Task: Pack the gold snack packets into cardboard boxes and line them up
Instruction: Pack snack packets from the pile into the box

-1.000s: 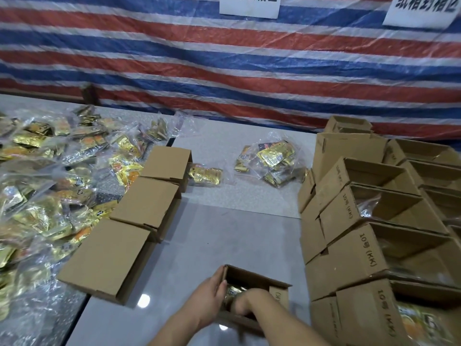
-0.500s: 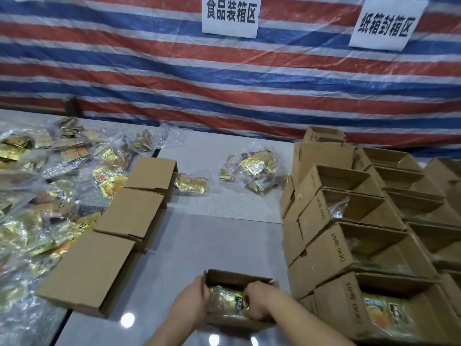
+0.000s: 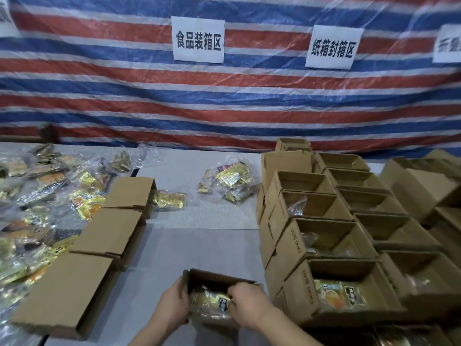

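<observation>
Head camera looks down at two bare hands working on one small open cardboard box point(image 3: 219, 279) on a pale table point(image 3: 199, 245). Left hand point(image 3: 172, 307) curls around the box's left wall, steadying it. Right hand point(image 3: 249, 308) has its fingers point(image 3: 237, 292) bent over a clear bag of gold snack packets point(image 3: 212, 302) that sits between the two hands, inside the box mouth; the fingertips look to be pinching or pressing it, though the exact grip is partly hidden.

To do this step well, the person would likely keep the left hand braced on the wall while the right pushes the bag flat to the bottom, corners tucked below the rim so the flaps can close.

Just right of the right fingers stands a row of open boxes point(image 3: 311, 216). The nearest one point(image 3: 299, 290) holds a gold packet face up; those behind show clear plastic inside. Left of the left fingers, three boxes with plain closed faces up point(image 3: 107, 236) lie in a line, and beyond them a loose heap of packets point(image 3: 37, 208). Two more bags lie far ahead of the fingers, near a striped tarp point(image 3: 224, 101).
</observation>
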A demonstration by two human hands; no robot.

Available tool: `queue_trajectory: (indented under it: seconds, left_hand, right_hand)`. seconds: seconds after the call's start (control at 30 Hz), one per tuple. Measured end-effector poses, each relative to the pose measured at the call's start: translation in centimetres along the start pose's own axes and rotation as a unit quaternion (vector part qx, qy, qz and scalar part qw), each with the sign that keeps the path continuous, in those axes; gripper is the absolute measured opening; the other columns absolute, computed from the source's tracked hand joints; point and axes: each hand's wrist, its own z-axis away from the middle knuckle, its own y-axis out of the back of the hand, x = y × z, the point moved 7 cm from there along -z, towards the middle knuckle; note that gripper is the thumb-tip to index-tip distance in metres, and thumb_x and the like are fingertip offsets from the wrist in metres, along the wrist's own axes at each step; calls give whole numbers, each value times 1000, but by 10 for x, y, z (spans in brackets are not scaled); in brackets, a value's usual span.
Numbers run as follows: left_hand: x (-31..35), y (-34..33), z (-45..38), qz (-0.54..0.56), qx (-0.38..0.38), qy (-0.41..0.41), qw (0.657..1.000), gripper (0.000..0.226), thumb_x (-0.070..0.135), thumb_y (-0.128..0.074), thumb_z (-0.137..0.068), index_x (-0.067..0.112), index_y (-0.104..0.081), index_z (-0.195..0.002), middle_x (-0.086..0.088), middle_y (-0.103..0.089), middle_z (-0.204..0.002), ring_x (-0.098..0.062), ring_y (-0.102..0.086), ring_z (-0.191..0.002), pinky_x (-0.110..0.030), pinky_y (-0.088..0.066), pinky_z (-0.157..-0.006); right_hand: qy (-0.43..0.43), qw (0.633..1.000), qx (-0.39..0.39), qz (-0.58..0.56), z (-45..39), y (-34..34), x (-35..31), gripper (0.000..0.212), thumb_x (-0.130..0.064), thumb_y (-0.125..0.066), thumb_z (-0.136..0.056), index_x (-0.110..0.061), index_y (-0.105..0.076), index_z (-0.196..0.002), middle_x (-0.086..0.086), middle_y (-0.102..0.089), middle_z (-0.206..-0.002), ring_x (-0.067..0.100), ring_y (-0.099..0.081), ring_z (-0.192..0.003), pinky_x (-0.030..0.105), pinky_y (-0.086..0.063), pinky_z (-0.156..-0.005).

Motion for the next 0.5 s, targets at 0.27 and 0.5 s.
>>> queue_trajectory:
  seconds: [0.27,0.5]
  left_hand:
    - [30,23,11,4,21,-16,1000,38,37,-30,-103,18,-54,-126,-12,-63,-101,-30,-67,-78,-40,-60,-57]
    - [-2,27,41,27,38,29,999,46,49,-26,-102,21,-59,-117,-10,-67,-105,-27,-70,-84,-37,-61,-63]
  right_hand:
    - [58,991,113,40,10,49,-17,19,-27,-45,-89,-18,-61,-96,10,-66,-101,33,-63,-92,38,-48,-78]
    - [55,997,26,49,-9,3,-31,38,-40,-53,-84,-27,-55,-119,0,-64,-120,25,-62,-110,35,-48,-92]
